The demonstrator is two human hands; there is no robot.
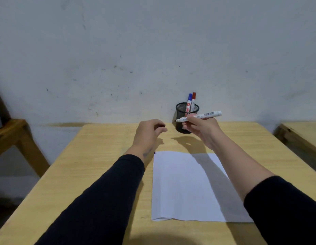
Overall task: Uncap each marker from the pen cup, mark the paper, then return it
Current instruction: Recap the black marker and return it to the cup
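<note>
A black mesh pen cup (179, 110) stands at the table's far edge and holds a blue-capped marker (189, 98) and a red-capped marker (193, 96). My right hand (201, 129) hovers just in front of the cup and grips a white marker (205, 115). That marker lies level and uncapped, its dark tip pointing left. My left hand (147, 133) is curled a little to the left, with a small dark cap pinched in its fingertips. The white paper (185, 184) lies nearer me, with tiny marks at its top left corner (155, 152).
The wooden table (100, 165) backs onto a scuffed white wall. A second wooden table (10, 128) stands to the left and another (302, 133) to the right. My right arm's shadow crosses the paper.
</note>
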